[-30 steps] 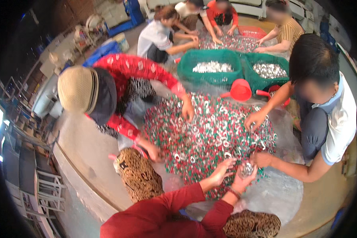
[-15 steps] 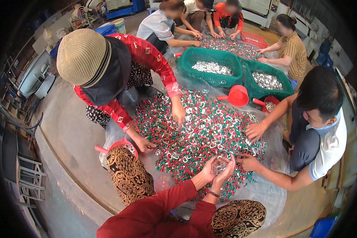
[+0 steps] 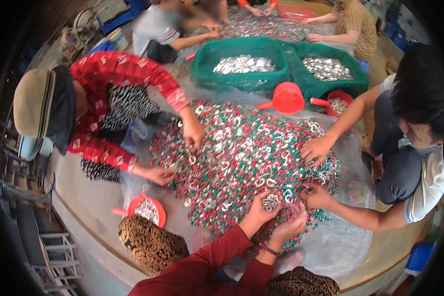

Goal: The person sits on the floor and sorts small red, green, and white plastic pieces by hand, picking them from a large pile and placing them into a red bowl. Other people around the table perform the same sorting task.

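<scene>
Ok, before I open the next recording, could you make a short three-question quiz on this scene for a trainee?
1. True or false: the camera wearer's left hand holds a clump of silvery pieces over the red, green and white pile.
2. Count: how many green baskets stand at the far side of that pile?
3. Fill in the blank: near the wearer's patterned left knee is a scoop holding pale pieces; the scoop's colour is ____.

Key:
1. True.
2. Two, side by side.
3. Red.
</scene>
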### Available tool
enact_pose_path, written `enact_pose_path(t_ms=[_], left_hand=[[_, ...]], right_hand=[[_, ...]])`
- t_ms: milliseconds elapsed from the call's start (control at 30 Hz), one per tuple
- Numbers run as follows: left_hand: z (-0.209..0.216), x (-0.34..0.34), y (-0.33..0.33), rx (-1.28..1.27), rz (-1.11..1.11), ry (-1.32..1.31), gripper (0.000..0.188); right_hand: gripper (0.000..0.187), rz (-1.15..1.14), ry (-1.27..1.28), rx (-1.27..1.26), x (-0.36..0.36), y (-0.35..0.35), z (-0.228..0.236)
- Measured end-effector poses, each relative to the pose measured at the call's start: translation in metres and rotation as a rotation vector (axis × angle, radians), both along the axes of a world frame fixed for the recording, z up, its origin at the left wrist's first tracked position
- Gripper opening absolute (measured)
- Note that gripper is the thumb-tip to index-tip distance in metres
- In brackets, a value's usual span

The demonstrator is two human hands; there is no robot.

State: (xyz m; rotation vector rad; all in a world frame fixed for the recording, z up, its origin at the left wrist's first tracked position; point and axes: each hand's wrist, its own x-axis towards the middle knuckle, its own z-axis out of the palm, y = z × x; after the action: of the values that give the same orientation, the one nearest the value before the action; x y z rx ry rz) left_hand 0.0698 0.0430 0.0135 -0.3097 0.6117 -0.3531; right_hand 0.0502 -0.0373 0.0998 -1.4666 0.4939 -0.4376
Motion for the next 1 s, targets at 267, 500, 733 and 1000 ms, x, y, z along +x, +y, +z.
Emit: enact_pose_path(t_ms=[267,500,733,1000], left_hand=[[0.172,0.315,0.158,0.553,0.416,-0.358,0.051],[0.137,0.308,0.194,1.681,0.197,-0.706,0.041],[0.109,0.150,-0.004,1.589,-1.033,-1.278,0.023],[-0.031,0.047,-0.126,2.060,-0.850,-2.183,0.039]], right_hand=[[0.045,-0.153,0.014,0.254,0.012,-0.029,-0.012],[0.054,-0.501,-0.062,0.299,0.004,-0.104,-0.021],[0.058,-1.014,-0.198,0.211,-0.040,-0.182,-0.027],[0.050,-0.982,-0.194,0.382,-0.038,-0.180,-0.018]])
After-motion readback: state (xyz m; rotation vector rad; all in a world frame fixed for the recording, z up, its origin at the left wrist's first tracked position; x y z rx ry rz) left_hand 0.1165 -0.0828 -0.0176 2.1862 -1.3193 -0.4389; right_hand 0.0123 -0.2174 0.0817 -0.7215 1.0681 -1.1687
